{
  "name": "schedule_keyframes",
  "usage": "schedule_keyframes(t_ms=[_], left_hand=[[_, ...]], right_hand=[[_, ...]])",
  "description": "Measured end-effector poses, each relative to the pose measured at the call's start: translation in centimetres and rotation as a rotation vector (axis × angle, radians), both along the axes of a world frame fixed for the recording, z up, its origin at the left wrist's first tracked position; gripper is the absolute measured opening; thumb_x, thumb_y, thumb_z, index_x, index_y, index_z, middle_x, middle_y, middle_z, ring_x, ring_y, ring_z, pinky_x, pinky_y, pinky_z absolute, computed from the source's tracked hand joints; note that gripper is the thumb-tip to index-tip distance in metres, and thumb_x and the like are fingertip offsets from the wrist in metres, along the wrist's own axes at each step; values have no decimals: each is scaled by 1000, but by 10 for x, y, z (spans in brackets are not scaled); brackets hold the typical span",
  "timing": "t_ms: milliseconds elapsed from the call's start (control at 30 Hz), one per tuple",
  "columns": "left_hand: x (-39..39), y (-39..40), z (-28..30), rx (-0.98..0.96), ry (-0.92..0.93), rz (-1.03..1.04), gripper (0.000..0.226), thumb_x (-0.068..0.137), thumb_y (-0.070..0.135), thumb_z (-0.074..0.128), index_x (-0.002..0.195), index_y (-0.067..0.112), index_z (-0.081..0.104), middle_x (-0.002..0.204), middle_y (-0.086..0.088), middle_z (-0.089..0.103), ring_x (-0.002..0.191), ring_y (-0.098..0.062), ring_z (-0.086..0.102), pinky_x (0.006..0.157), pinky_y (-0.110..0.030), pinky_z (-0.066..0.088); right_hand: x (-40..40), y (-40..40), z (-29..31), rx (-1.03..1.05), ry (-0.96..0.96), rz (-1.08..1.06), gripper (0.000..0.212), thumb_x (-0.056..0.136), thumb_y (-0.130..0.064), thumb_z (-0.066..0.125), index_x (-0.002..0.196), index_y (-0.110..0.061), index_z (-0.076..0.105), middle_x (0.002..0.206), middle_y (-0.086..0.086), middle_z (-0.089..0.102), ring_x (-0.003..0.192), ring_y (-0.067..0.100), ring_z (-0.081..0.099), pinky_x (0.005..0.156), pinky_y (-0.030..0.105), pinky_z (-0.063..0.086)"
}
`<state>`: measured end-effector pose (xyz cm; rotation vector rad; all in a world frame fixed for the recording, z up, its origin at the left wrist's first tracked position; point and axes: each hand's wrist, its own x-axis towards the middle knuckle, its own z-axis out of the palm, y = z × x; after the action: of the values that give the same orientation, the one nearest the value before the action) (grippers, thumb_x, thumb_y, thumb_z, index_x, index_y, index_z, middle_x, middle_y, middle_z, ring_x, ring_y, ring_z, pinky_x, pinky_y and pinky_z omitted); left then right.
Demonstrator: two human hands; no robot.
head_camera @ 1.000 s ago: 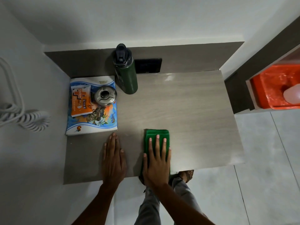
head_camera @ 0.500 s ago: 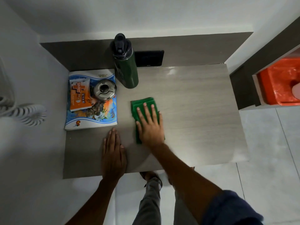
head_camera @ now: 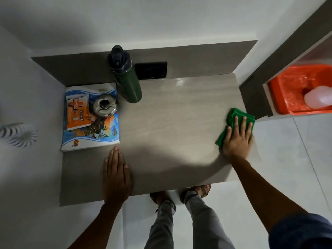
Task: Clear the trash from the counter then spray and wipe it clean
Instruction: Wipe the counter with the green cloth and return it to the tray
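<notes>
Since half a second ago the right hand [head_camera: 237, 139] has swept the green cloth [head_camera: 239, 116] from the middle of the counter [head_camera: 179, 123] out to its right edge, where the cloth now overhangs the rim slightly. That hand lies flat on the cloth, fingers stretched and slightly spread, pressing down rather than gripping. Nearest the camera, the person's grey trouser legs and sandalled feet show below the counter's front edge. The left hand [head_camera: 116, 175] stays palm-down on the bare wood-grain surface near the front edge, fingers straight and close together, holding nothing; its fingertips sit just short of a blue illustrated booklet [head_camera: 89, 135]. On the booklet lie an orange wipes packet [head_camera: 77, 112] and, just beside it, a round steel container [head_camera: 105, 106]. Behind these, a dark green bottle [head_camera: 126, 81] stands upright near the back panel, next to a black wall socket [head_camera: 151, 70]. Off to the right, an orange-lined bin [head_camera: 291, 94] sits in a recess.
</notes>
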<state>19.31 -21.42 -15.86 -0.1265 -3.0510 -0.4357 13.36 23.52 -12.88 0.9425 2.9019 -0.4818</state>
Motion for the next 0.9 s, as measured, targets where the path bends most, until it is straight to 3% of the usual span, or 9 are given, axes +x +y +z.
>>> schedule_keyframes(t_ms=[133, 233, 333, 400, 467, 600, 667, 800, 900], left_hand=[[1, 2, 4, 2, -8, 25, 59, 113, 25, 31, 167, 2, 33, 178, -16, 32, 168, -30, 28, 139, -49, 23], [0, 5, 3, 25, -26, 44, 60, 113, 28, 31, 167, 1, 34, 178, -16, 32, 168, -31, 29, 138, -51, 22], [2, 13, 1, 59, -41, 97, 63, 112, 32, 33, 166, 0, 34, 178, -16, 31, 168, -33, 29, 138, -55, 22], [0, 23, 3, 71, -43, 110, 65, 112, 36, 34, 166, 0, 34, 178, -17, 32, 168, -34, 28, 138, -57, 21], [-2, 35, 6, 52, -41, 99, 67, 112, 39, 34, 166, -1, 35, 177, -19, 33, 167, -36, 29, 138, -58, 21], [-8, 71, 14, 42, -67, 58, 74, 114, 50, 23, 165, -2, 36, 177, -18, 32, 166, -36, 29, 138, -53, 17], [-13, 93, 17, 55, -91, 49, 77, 113, 53, 20, 164, -2, 37, 177, -18, 32, 167, -35, 29, 138, -54, 17], [-24, 143, 20, 62, -100, -23, 72, 111, 47, 32, 166, 0, 36, 179, -15, 30, 168, -32, 26, 138, -57, 21], [-35, 187, 18, 77, -97, -76, 73, 110, 48, 34, 166, 2, 37, 180, -12, 30, 169, -30, 26, 139, -53, 18]], right_hand=[[27, 25, -5, -38, 59, -115, 65, 115, -51, 21, 176, -28, 20, 185, 3, 12, 172, 31, 7, 137, 57, 14], [34, 38, -8, -93, 137, -181, 57, 120, -43, 29, 173, -21, 31, 180, 7, 31, 167, 33, 26, 134, 58, 28], [34, 48, -6, -256, 218, -320, 51, 120, -44, 29, 158, -16, 48, 154, 19, 62, 140, 45, 58, 109, 52, 51], [35, 58, 0, -429, 374, -452, 47, 120, -43, 31, 141, -9, 56, 133, 23, 69, 123, 45, 65, 94, 40, 47], [36, 77, 8, -663, 544, -598, 45, 121, -39, 34, 140, -6, 59, 137, 23, 68, 125, 38, 65, 98, 36, 48], [40, 116, 36, -1402, 830, -946, 48, 118, -42, 41, 150, -15, 63, 153, 22, 65, 131, 36, 69, 112, 56, 58], [42, 127, 49, -1697, 873, -955, 50, 116, -41, 41, 157, -19, 60, 155, 16, 65, 142, 37, 64, 115, 60, 54], [40, 135, 62, -1897, 892, -940, 51, 114, -42, 38, 144, -18, 72, 157, 13, 64, 143, 39, 63, 128, 69, 28], [31, 148, 66, -1974, 899, -898, 51, 112, -48, 45, 149, -22, 68, 159, 13, 62, 149, 43, 56, 125, 77, 28]])
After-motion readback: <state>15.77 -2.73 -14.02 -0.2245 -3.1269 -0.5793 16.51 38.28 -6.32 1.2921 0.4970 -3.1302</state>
